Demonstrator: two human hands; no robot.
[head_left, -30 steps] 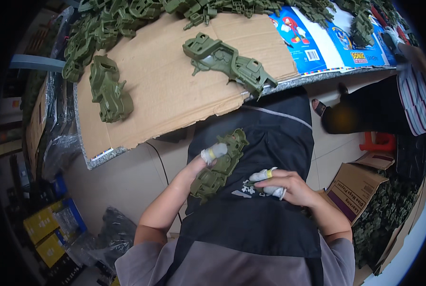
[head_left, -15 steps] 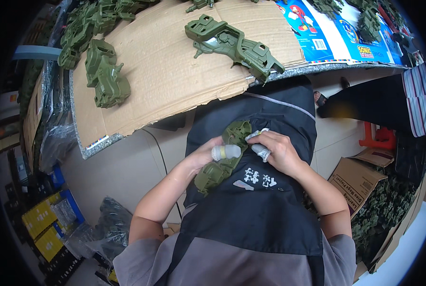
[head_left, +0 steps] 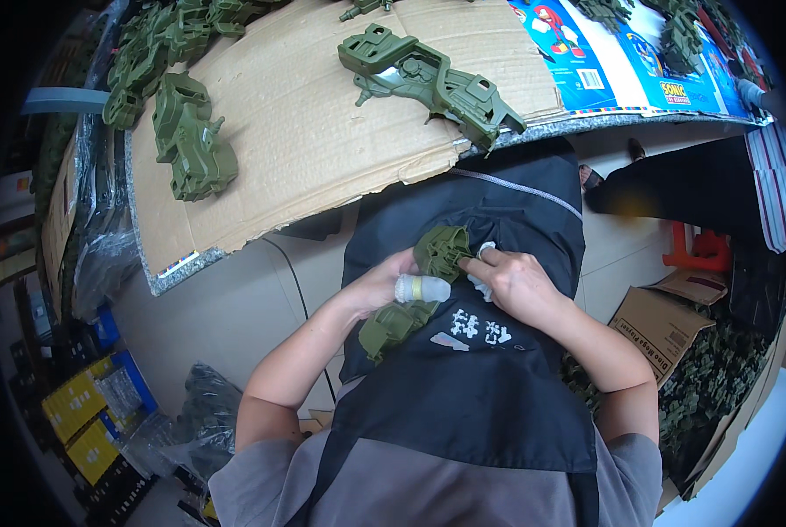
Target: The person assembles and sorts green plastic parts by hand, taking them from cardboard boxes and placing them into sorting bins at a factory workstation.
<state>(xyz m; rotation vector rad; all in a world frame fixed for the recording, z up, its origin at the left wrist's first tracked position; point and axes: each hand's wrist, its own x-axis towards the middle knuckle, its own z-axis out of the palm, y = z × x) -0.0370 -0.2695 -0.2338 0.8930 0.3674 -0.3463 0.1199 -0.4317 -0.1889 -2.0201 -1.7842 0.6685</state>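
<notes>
A long olive-green plastic toy part (head_left: 415,290) lies across my lap on a black apron (head_left: 463,378). My left hand (head_left: 391,285) grips its middle, with a white wrap on the thumb. My right hand (head_left: 511,281) pinches the part's upper end, its fingertips also wrapped in white. On the cardboard sheet (head_left: 314,132) above my lap rests an assembled green toy piece (head_left: 428,79).
Another green toy piece (head_left: 191,140) and a heap of similar parts (head_left: 155,44) lie at the cardboard's left. Blue printed packaging cards (head_left: 612,53) sit top right. A cardboard box (head_left: 661,321) stands at right, yellow-and-blue boxes (head_left: 85,413) at lower left.
My right hand rose from my lap to the upper end of the green part and took hold of it. My left hand kept its grip and lifted the part slightly.
</notes>
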